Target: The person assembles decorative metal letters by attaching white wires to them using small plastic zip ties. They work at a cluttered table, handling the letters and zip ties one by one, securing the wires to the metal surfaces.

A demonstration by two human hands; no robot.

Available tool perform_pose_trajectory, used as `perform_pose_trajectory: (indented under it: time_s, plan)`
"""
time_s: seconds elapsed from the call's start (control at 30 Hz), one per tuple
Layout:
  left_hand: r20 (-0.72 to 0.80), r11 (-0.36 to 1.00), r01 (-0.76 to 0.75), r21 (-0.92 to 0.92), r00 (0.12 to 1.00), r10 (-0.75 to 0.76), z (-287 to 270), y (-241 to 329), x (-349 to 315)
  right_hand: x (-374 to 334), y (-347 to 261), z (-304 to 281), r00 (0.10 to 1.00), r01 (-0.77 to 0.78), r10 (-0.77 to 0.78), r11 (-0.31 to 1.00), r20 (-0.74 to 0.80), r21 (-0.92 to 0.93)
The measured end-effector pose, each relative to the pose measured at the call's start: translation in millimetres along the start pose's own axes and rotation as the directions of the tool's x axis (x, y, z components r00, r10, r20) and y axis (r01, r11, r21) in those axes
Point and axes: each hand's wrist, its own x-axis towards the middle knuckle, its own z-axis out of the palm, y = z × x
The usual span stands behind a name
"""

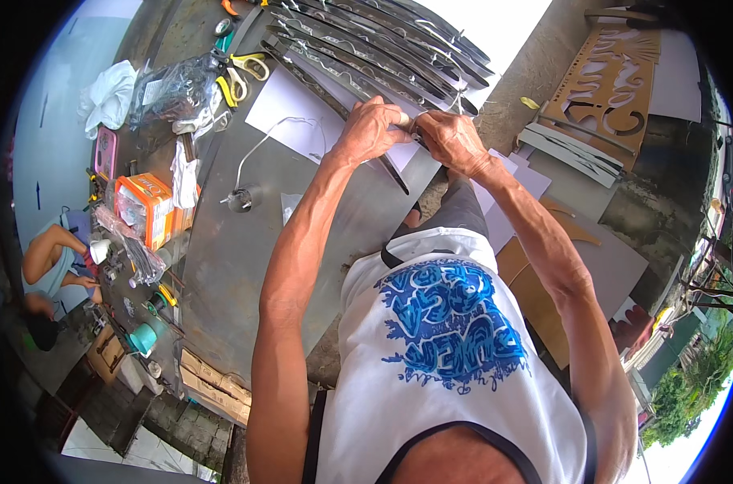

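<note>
Your left hand (372,129) and right hand (455,143) are meeting fingertip to fingertip over a dark tapered strip (396,175); fingers are hiding whatever's between, so can't tell about the pinch. The grey metal worktable (245,282) is carrying a row of dark curved strips (366,48), several showing wires, so I'm guessing those are further along. Your strip is slanting across a white sheet (278,105), probably needing more work. Yellow-handled scissors (254,58) and a loose white wire (260,145) are lying off left.
</note>
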Motion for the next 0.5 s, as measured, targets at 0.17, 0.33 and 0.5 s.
perform_pose_trajectory:
  time_s: [0.17, 0.33, 0.5]
  plan:
    - [-0.010, 0.999, -0.011, 0.044, 1.000, 0.011, -2.1, 1.4, 2.5, 3.2, -3.5, -0.4, 0.999, 0.003, -0.002, 1.000, -0.043, 0.021]
    - [-0.030, 0.998, -0.024, 0.057, 0.999, 0.026, -1.1, 3.9, 1.8, 1.2, -5.9, 3.2, 0.997, -0.008, 0.010, 1.000, -0.077, 0.024]
    - [-0.038, 0.996, -0.041, 0.078, 0.998, 0.044, -1.2, 1.2, 0.9, 0.4, -7.8, 5.8, 0.996, -0.014, 0.014, 1.000, -0.093, -0.002]
